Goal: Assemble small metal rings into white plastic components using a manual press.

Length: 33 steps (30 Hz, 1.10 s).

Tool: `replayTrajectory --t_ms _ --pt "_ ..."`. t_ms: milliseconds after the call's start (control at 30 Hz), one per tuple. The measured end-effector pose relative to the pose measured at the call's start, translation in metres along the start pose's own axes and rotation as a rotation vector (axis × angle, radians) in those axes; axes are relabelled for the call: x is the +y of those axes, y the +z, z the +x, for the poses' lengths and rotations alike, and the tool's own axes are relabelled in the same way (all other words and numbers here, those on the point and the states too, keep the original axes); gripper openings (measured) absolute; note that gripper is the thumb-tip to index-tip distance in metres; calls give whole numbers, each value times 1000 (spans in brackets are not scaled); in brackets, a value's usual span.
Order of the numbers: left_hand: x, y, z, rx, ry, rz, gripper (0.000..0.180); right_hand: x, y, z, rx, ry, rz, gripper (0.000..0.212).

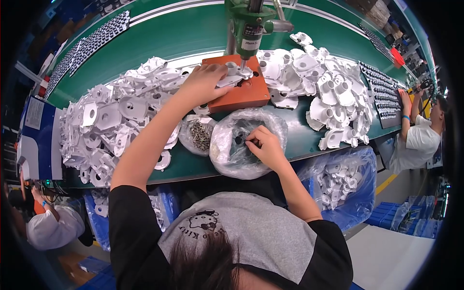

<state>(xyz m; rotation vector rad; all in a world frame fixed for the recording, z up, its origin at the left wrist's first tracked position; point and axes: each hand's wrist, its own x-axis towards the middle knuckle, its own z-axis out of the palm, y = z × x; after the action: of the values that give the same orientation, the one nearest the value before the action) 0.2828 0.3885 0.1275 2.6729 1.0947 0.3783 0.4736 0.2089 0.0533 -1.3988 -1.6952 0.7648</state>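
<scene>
My left hand grips a white plastic part by its left side, and the part lies on an orange fixture block. The tip of a green press comes down at the part's right end. Nearer to me, my right hand reaches into a bowl lined with clear plastic. Its fingers are pinched together at a few small black pieces inside; what sits between the fingertips is mostly hidden. Beside that bowl stands a smaller bagged container of metal screws.
White plastic parts pile up on the left and right of the green bench. Trays of dark pieces stand at far left and right. Blue-lined bins sit below the bench edge. Co-workers work at both sides.
</scene>
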Motion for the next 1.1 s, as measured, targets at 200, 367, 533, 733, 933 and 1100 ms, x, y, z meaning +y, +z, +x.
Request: replayTrajectory --t_ms 200,367,533,733,933,1100 --pt "-7 6 -8 136 -5 35 48 2 0 -1 3 -4 -3 10" --pt "-5 0 -13 167 -26 13 46 3 0 -1 9 -6 -6 10" --pt "-5 -4 -16 176 -35 15 40 2 1 0 8 -14 -9 11" --pt "12 -5 -22 288 70 198 34 5 4 0 42 -30 3 9" --pt "12 17 -23 310 119 184 16 5 4 -1 46 -39 -5 9" --pt "2 36 -33 527 207 146 13 1 2 0 29 -19 -6 11"
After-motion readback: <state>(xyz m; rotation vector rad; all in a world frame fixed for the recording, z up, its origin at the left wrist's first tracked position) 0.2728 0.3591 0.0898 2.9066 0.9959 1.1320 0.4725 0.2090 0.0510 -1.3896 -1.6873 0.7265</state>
